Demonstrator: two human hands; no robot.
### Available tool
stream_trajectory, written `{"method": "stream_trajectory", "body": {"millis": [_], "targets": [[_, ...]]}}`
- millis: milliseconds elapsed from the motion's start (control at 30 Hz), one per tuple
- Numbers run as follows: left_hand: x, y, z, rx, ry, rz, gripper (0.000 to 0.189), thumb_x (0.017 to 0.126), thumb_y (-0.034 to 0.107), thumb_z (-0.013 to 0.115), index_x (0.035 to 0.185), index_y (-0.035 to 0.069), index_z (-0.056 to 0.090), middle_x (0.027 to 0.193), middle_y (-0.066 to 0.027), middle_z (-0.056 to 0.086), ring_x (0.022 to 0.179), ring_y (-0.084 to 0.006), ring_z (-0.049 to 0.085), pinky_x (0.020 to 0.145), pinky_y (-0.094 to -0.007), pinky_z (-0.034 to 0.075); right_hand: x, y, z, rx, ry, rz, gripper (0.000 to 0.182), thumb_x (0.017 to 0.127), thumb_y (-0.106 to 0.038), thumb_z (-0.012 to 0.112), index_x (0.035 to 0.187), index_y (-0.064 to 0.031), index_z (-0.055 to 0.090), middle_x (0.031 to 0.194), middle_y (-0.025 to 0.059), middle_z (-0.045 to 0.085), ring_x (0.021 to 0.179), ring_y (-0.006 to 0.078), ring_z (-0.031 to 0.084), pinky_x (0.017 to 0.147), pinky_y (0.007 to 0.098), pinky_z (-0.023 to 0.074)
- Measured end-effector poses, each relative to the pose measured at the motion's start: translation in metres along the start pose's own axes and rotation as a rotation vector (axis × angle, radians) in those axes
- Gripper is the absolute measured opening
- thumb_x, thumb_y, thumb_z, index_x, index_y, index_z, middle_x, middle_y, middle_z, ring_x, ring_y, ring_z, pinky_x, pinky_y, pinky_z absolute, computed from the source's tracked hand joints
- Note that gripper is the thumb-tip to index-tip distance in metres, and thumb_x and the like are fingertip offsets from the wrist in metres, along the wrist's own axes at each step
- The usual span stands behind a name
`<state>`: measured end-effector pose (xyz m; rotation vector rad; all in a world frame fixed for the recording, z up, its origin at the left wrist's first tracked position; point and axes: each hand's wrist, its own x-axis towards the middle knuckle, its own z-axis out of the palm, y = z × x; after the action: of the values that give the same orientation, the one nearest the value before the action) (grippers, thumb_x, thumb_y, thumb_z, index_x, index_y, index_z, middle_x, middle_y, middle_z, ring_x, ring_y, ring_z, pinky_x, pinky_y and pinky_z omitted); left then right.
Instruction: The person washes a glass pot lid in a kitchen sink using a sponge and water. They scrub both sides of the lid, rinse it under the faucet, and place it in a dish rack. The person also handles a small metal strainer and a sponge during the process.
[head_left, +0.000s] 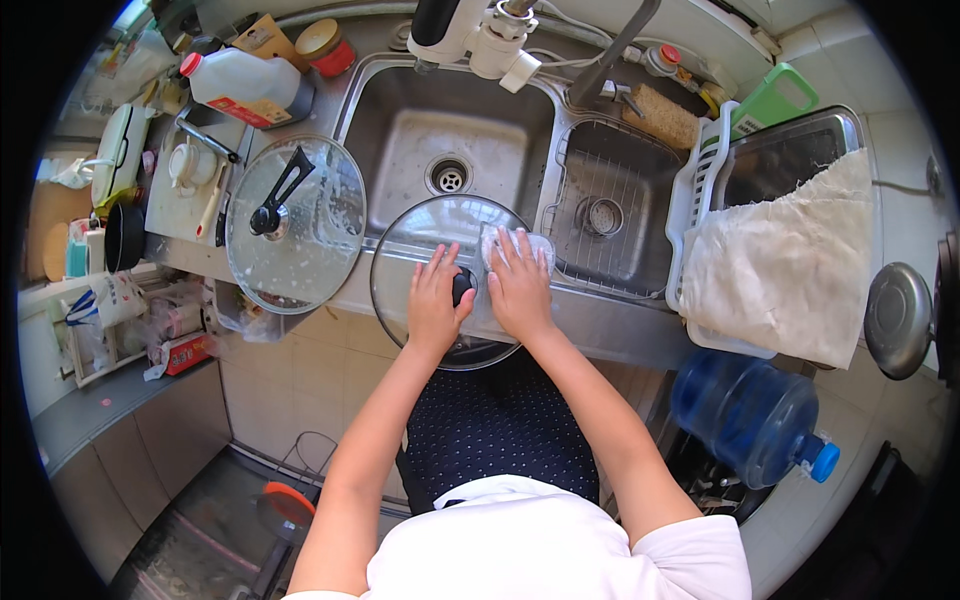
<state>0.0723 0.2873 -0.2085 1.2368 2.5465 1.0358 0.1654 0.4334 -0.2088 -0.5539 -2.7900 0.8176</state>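
Observation:
A round glass pot lid (405, 255) with a metal rim lies over the front edge of the steel sink. My left hand (437, 300) rests at its black knob (462, 285), with thumb and fingers around the knob. My right hand (519, 289) presses a pale cloth (541, 247) onto the right part of the lid, fingers spread. To the left, a second glass lid (322, 217) with a black upright handle (285, 191) sits on the counter. Whitish drops and streaks mark its glass.
Behind the lid are the large sink basin (382, 142) and a smaller basin with a wire rack (630, 255). A white faucet (495, 45) overhangs the back. At right stand a white dish rack (694, 180) under a beige cloth (780, 262) and a blue water bottle (742, 412); at left, a plastic jug (247, 82).

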Motion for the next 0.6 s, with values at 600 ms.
{"method": "stream_trajectory", "body": {"millis": [600], "targets": [[-0.002, 0.002, -0.001, 0.029, -0.030, -0.029, 0.037, 0.091, 0.032, 0.057, 0.114, 0.003, 0.054, 0.147, -0.0120, 0.046, 0.136, -0.0355, 0.042, 0.111, -0.0551, 0.028, -0.018, 0.007, -0.007, 0.038, 0.012, 0.131, 0.055, 0.090, -0.021, 0.053, 0.142, -0.0041, 0.044, 0.154, 0.0201, 0.032, 0.143, 0.0445, 0.026, 0.111, 0.0630, 0.0245]]}}
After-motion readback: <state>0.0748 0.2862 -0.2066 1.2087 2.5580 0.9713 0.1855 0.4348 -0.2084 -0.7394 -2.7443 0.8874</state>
